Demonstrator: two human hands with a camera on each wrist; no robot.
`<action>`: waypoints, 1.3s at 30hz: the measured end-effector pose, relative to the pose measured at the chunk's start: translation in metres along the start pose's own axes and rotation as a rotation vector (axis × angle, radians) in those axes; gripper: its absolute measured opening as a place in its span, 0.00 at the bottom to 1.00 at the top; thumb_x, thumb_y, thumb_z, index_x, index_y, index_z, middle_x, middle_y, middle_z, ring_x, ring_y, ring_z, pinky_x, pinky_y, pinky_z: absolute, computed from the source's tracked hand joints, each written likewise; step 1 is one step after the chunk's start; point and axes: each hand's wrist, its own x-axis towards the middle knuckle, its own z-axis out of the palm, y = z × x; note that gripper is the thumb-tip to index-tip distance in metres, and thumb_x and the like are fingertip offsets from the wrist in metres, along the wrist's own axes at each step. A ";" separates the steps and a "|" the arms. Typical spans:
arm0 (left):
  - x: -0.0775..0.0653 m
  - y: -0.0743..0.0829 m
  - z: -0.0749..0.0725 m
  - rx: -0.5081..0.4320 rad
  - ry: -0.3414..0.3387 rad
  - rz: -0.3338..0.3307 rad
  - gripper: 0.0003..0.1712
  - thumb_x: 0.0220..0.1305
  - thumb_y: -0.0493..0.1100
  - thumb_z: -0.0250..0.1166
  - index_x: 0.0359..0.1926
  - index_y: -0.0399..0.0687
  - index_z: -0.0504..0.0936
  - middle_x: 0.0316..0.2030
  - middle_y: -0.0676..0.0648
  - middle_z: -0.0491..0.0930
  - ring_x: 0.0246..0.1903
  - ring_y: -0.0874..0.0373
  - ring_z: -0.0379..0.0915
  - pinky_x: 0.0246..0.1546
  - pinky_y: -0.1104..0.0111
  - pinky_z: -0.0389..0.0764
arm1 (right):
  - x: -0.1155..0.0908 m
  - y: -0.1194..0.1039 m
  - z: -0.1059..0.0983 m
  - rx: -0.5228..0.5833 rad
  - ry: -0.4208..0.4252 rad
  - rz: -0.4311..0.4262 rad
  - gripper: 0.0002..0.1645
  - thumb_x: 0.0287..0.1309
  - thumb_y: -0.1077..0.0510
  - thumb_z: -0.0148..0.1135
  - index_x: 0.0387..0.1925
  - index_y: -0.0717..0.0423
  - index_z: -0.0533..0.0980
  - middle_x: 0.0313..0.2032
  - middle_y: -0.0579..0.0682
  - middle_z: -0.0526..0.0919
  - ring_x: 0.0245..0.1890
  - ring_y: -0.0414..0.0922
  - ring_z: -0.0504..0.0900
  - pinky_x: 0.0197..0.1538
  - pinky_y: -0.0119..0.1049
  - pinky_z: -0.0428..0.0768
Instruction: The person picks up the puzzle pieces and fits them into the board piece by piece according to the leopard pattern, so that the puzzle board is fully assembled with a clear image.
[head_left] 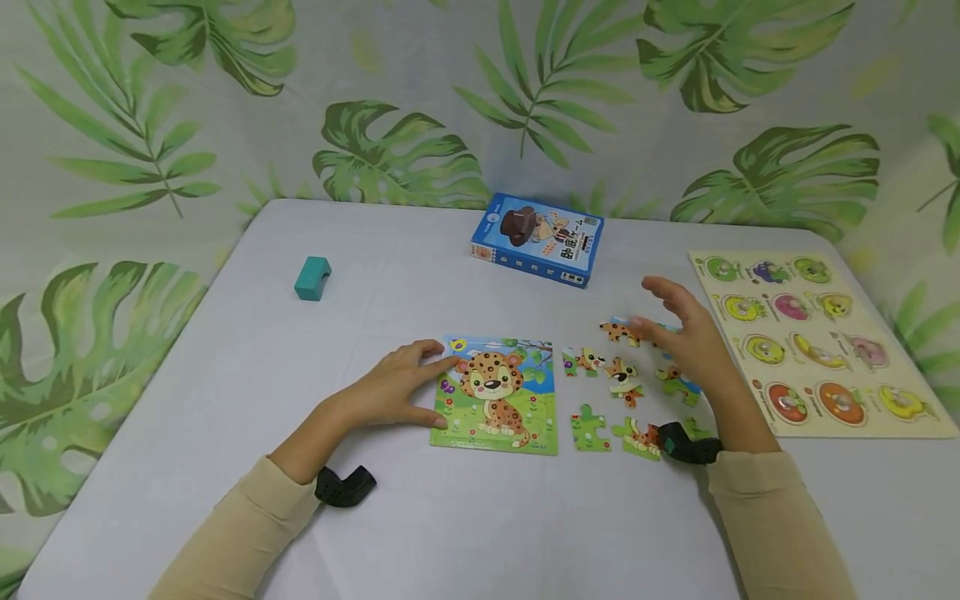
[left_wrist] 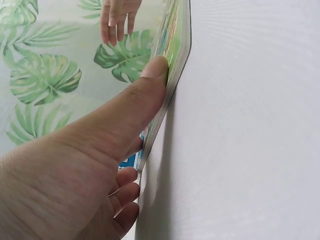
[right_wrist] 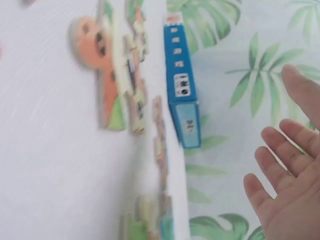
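A square leopard puzzle board (head_left: 495, 396) lies on the white table. My left hand (head_left: 393, 385) rests at its left side, with the straight thumb on the lower left corner and the index finger at the upper edge. In the left wrist view, the thumb (left_wrist: 135, 100) presses on the rim of the board (left_wrist: 175, 50). My right hand (head_left: 693, 342) hovers with spread fingers above loose leopard puzzle pieces (head_left: 590, 429) and holds nothing. The right wrist view has its palm (right_wrist: 295, 195) beside some blurred pieces (right_wrist: 102, 75).
A blue card game box (head_left: 536, 237) lies behind the pieces. To the right is a wooden fruit peg board (head_left: 817, 342). A small teal block (head_left: 312, 278) stands at the back left. Leaf-patterned cloth (head_left: 405, 158) hangs behind the table.
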 end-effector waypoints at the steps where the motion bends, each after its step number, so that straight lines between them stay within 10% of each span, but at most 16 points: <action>1: 0.000 0.000 0.000 0.001 0.001 0.002 0.51 0.45 0.67 0.64 0.67 0.54 0.57 0.62 0.42 0.54 0.61 0.48 0.49 0.59 0.55 0.53 | 0.000 0.004 0.000 -0.002 -0.003 0.009 0.36 0.55 0.55 0.61 0.63 0.57 0.59 0.62 0.55 0.61 0.62 0.55 0.55 0.61 0.52 0.53; 27: 0.001 0.001 0.002 -0.050 -0.004 -0.014 0.51 0.46 0.65 0.65 0.68 0.53 0.56 0.63 0.42 0.52 0.62 0.48 0.47 0.60 0.55 0.50 | -0.005 0.064 0.007 -0.162 -0.109 0.132 0.35 0.56 0.46 0.58 0.62 0.56 0.62 0.55 0.60 0.68 0.53 0.57 0.66 0.51 0.55 0.64; 39: -0.001 -0.002 0.003 -0.050 0.005 -0.009 0.50 0.46 0.65 0.64 0.67 0.53 0.56 0.63 0.42 0.52 0.62 0.49 0.46 0.59 0.54 0.51 | 0.000 0.059 0.009 -0.304 -0.094 -0.020 0.24 0.56 0.54 0.59 0.52 0.65 0.71 0.52 0.64 0.71 0.53 0.62 0.66 0.52 0.56 0.63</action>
